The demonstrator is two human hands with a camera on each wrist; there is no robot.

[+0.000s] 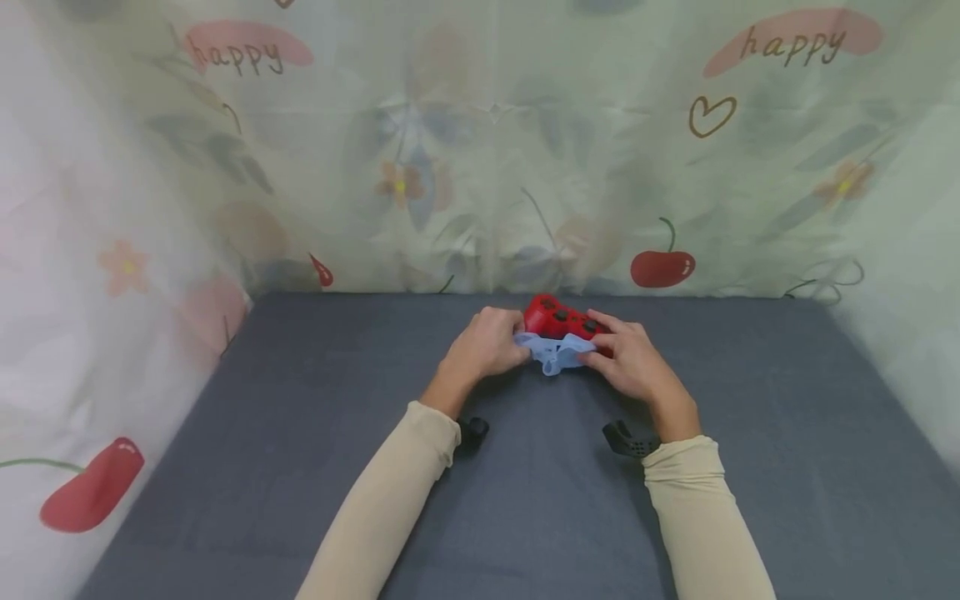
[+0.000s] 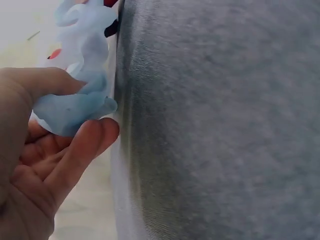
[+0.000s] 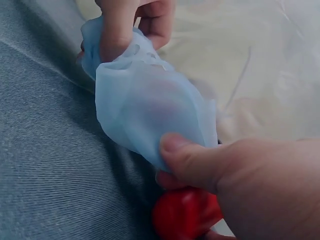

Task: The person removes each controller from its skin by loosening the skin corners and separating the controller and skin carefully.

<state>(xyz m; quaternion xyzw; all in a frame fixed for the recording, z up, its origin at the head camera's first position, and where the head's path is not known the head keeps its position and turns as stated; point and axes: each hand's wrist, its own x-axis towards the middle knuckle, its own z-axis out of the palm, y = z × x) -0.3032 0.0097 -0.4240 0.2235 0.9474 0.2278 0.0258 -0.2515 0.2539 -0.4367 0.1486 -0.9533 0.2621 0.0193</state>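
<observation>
A soft, translucent light-blue silicone cover (image 1: 557, 352) with cut-out holes is stretched crumpled between both hands. My left hand (image 1: 491, 342) pinches its left end between thumb and fingers; the left wrist view shows the folded cover (image 2: 70, 110) bunched there. At the right end, my right hand (image 1: 633, 360) pinches the cover (image 3: 155, 107) with the thumb on top. Just behind the cover is a red game controller (image 1: 557, 317) with dark buttons, its lower part hidden by the cover. In the right wrist view, one red controller grip (image 3: 182, 212) shows below my right thumb.
A dark grey cloth covers the table (image 1: 337, 467). A pale patterned curtain (image 1: 465, 150) hangs along the back edge and both sides. Black wrist devices (image 1: 630, 440) stick out inward from beneath the beige sleeves (image 1: 390, 492).
</observation>
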